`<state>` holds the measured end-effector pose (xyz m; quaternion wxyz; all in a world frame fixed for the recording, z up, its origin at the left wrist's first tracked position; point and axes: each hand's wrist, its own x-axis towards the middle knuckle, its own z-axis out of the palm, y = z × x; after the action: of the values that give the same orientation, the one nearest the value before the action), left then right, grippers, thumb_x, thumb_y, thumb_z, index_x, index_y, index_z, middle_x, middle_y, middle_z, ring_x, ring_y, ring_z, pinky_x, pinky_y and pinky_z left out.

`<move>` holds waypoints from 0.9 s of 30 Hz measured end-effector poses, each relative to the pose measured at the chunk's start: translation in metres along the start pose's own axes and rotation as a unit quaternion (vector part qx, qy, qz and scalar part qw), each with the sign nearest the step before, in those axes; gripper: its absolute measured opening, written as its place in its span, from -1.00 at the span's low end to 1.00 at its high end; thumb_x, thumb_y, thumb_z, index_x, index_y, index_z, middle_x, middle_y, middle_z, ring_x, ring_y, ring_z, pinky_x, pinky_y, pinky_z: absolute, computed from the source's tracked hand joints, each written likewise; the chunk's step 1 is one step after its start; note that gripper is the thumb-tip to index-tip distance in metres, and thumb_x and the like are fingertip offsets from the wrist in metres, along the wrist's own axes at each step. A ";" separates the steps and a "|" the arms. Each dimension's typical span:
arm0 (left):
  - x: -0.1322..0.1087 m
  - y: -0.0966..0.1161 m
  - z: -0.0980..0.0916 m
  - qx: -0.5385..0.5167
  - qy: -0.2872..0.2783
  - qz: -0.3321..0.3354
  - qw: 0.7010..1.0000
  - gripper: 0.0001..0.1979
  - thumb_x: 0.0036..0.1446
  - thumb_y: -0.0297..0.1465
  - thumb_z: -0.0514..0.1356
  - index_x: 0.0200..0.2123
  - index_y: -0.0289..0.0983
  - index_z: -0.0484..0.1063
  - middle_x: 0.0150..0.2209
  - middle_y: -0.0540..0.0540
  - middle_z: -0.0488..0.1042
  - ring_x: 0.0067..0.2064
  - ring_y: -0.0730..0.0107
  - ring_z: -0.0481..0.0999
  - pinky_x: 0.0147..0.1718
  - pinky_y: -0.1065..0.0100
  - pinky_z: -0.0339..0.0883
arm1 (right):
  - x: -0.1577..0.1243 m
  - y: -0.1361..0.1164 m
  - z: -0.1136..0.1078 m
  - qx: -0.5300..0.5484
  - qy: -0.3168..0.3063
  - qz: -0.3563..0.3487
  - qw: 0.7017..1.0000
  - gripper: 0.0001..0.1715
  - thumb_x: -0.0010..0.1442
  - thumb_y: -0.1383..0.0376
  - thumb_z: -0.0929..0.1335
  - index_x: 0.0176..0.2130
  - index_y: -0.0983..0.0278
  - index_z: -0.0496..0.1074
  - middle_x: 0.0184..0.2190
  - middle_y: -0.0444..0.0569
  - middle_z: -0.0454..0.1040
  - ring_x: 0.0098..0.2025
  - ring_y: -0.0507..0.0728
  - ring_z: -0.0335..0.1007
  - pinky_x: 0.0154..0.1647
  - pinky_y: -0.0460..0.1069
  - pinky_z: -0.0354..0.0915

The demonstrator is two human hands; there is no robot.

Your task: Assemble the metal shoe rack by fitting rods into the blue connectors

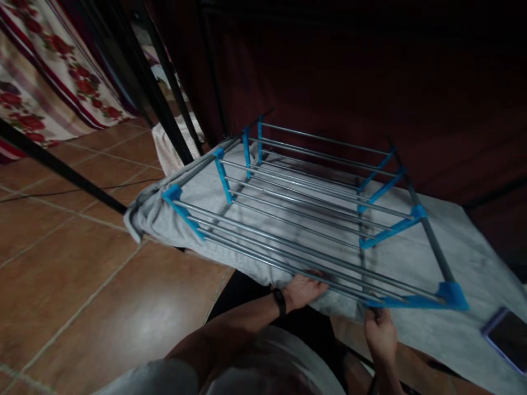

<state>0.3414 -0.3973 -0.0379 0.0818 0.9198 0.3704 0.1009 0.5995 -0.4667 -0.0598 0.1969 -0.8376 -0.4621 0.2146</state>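
A rack of grey metal rods with blue plastic joints (313, 214) lies on its side on a grey cloth (465, 258) spread over a low surface. My left hand (304, 289), a dark band at its wrist, reaches under the nearest rods, fingers curled around the lowest one. My right hand (381, 329) is closed around the near blue bar close to the rack's corner.
A phone (508, 337) lies on the cloth at the right edge. Brown floor tiles (82, 274) spread to the left, crossed by a thin cable. Black metal poles (164, 104) and a floral fabric (45, 71) stand at upper left. A dark wall rises behind.
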 end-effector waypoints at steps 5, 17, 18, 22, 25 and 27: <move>0.003 -0.002 0.007 0.042 0.020 0.037 0.998 -0.71 0.33 -0.48 0.05 0.06 -0.22 0.39 -0.01 -0.16 0.58 0.06 0.25 0.53 0.03 0.23 0.38 | 0.000 -0.005 0.001 -0.068 0.014 0.009 0.998 -0.44 0.18 0.03 0.11 -0.07 0.31 0.40 -0.23 0.29 0.55 -0.18 0.44 0.50 -0.20 0.19 0.33; 0.004 -0.002 -0.002 0.026 0.013 0.024 0.999 -0.66 0.34 -0.49 0.01 0.11 -0.21 0.39 0.10 -0.15 0.53 0.09 0.29 0.51 0.12 0.22 0.32 | -0.007 -0.018 0.007 -0.046 0.047 0.030 0.997 -0.42 0.16 -0.01 0.13 -0.08 0.29 0.42 -0.37 0.25 0.53 -0.26 0.45 0.50 -0.26 0.21 0.33; 0.004 -0.002 -0.002 0.019 0.007 0.018 1.000 -0.66 0.35 -0.48 0.01 0.11 -0.20 0.39 0.10 -0.14 0.53 0.10 0.28 0.51 0.13 0.21 0.32 | -0.006 -0.017 0.007 -0.040 0.047 0.034 0.998 -0.42 0.15 -0.02 0.14 -0.08 0.30 0.42 -0.37 0.25 0.53 -0.26 0.45 0.50 -0.25 0.22 0.33; 0.001 -0.001 -0.005 -0.025 -0.010 -0.003 1.000 -0.65 0.35 -0.45 0.01 0.15 -0.16 0.37 0.17 -0.16 0.48 0.10 0.27 0.51 0.14 0.18 0.31 | -0.003 -0.011 0.010 0.002 0.036 0.036 0.999 -0.41 0.12 -0.03 0.16 -0.07 0.30 0.39 -0.36 0.22 0.54 -0.23 0.45 0.51 -0.23 0.20 0.33; -0.001 -0.001 -0.006 -0.052 -0.023 -0.009 0.998 -0.59 0.35 -0.46 -0.01 0.21 -0.14 0.33 0.15 -0.17 0.49 0.11 0.23 0.51 0.15 0.17 0.32 | -0.001 -0.008 0.011 0.039 0.029 0.020 0.999 -0.42 0.10 -0.04 0.19 -0.06 0.27 0.37 -0.30 0.20 0.56 -0.16 0.43 0.51 -0.19 0.17 0.34; -0.002 -0.001 -0.007 -0.059 -0.021 -0.012 0.998 -0.56 0.35 -0.44 0.00 0.24 -0.10 0.31 0.15 -0.14 0.50 0.14 0.18 0.49 0.16 0.15 0.31 | -0.002 -0.008 0.012 0.052 0.030 0.016 0.998 -0.44 0.09 -0.03 0.19 -0.07 0.26 0.36 -0.26 0.19 0.57 -0.13 0.42 0.51 -0.17 0.17 0.33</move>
<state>0.3381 -0.3973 -0.0315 0.1449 0.9107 0.3732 0.1017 0.5865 -0.4625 -0.0646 0.2508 -0.8396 -0.4307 0.2162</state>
